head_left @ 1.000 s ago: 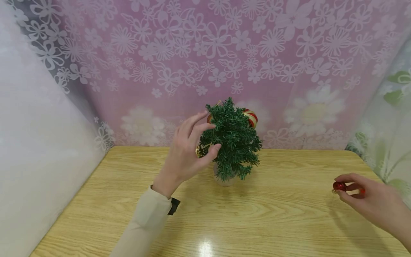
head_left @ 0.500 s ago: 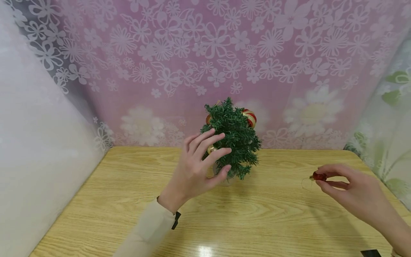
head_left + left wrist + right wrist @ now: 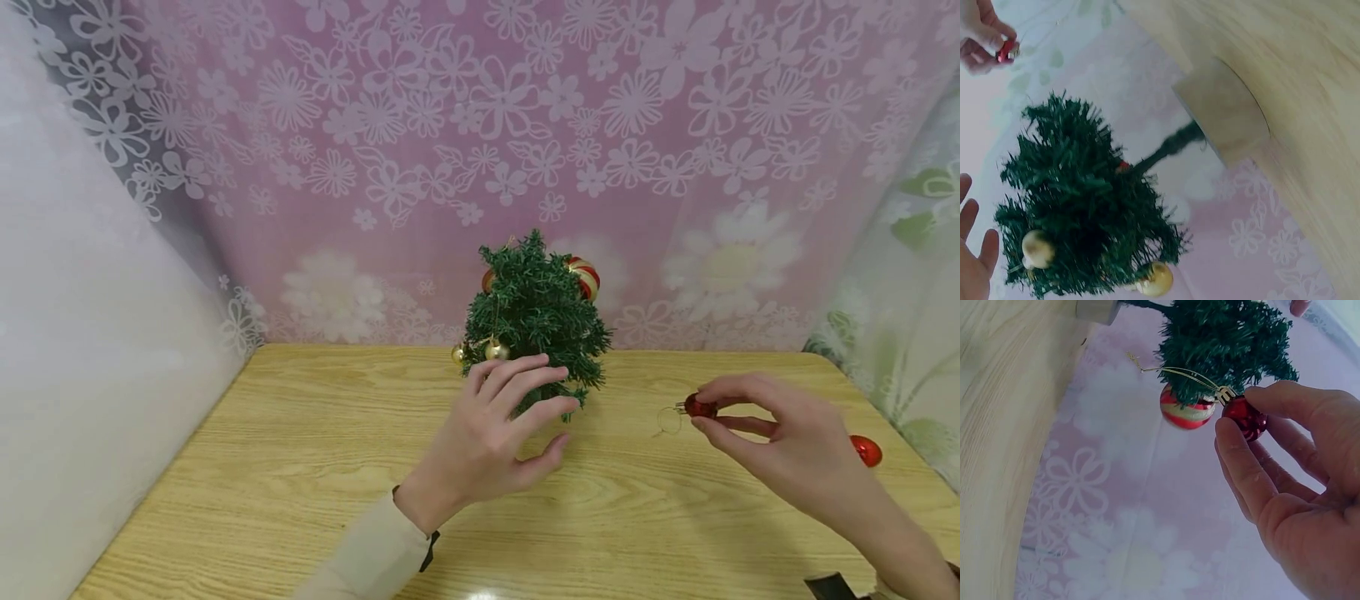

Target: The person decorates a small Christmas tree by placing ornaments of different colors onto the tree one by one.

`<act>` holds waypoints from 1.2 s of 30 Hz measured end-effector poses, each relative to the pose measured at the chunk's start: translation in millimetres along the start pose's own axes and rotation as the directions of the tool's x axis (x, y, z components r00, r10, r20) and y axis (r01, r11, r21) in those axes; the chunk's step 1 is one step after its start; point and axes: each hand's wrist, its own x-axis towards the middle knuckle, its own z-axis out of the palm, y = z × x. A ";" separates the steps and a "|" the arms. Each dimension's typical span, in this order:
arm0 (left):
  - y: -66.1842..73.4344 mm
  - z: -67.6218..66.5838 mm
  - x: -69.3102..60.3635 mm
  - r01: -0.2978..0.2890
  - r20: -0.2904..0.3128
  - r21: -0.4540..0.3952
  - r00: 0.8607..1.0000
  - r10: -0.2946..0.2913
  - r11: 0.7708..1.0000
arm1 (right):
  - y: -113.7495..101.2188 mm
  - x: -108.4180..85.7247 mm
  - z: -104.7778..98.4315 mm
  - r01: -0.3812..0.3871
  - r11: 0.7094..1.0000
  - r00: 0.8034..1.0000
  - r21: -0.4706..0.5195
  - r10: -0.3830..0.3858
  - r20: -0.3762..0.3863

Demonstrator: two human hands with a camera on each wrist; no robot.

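My right hand [image 3: 798, 446] pinches a small dark red ball ornament [image 3: 701, 406] between thumb and fingertips, its gold cap and thin loop pointing left; the right wrist view shows the red ball [image 3: 1245, 417] and loop closely. My left hand [image 3: 491, 437], fingers spread and holding nothing, is in front of the lower part of a small green tree [image 3: 540, 308]. Gold balls [image 3: 497, 350] hang on the tree's left side, and a red and gold striped ball [image 3: 583, 278] on its right. The left wrist view shows the tree's round base [image 3: 1225, 112].
Another red ball [image 3: 867, 451] lies on the wooden table [image 3: 225, 467] at the right, beyond my right forearm. A pink floral curtain [image 3: 450, 167] stands behind the table, with pale cloth at both sides.
My right hand has moved left with the dark red ball, uncovering the other red ball. My left hand has moved right and down from the tree's left side, and the gold balls show again.
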 end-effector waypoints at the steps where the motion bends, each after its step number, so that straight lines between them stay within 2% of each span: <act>1: 2.1 1.3 0.7 0.003 0.001 -0.009 1.000 -0.003 1.000 | -1.1 0.5 1.3 0.008 1.000 1.000 0.008 -0.008 0.004; 8: 17.1 7.1 4.0 0.030 0.036 -0.110 0.999 -0.026 0.994 | -13.0 1.6 8.8 0.037 0.997 0.999 0.061 -0.038 0.022; 11: 21.8 8.6 4.0 0.076 0.062 -0.162 0.996 -0.067 0.984 | -19.6 1.8 11.4 0.029 0.995 0.999 0.090 -0.032 0.038; 13: 24.4 9.3 4.1 0.116 0.083 -0.183 0.991 -0.102 0.976 | -21.9 2.1 13.8 0.050 0.990 0.998 0.135 -0.055 0.037; 19: 30.3 10.0 5.4 0.208 0.140 -0.192 0.973 -0.183 0.959 | -21.9 3.5 23.1 0.151 0.935 0.987 0.322 -0.158 -0.004; 21: 31.3 10.3 6.4 0.217 0.140 -0.182 0.971 -0.193 0.959 | -23.5 3.9 25.9 0.153 0.916 0.987 0.372 -0.162 -0.006; 27: 32.1 10.8 7.9 0.227 0.147 -0.164 0.968 -0.204 0.960 | -31.5 5.1 32.0 0.147 0.886 0.986 0.440 -0.166 0.003; 31: 31.6 11.2 7.8 0.225 0.153 -0.159 0.968 -0.201 0.961 | -35.2 6.4 35.8 0.149 0.882 0.985 0.447 -0.171 0.009; 34: 31.3 11.9 7.8 0.224 0.149 -0.156 0.968 -0.201 0.962 | -37.0 6.9 38.3 0.150 0.897 0.985 0.416 -0.172 0.016; 36: 31.0 11.7 7.9 0.229 0.144 -0.160 0.968 -0.207 0.960 | -38.7 6.8 39.0 0.135 0.917 0.987 0.375 -0.158 0.030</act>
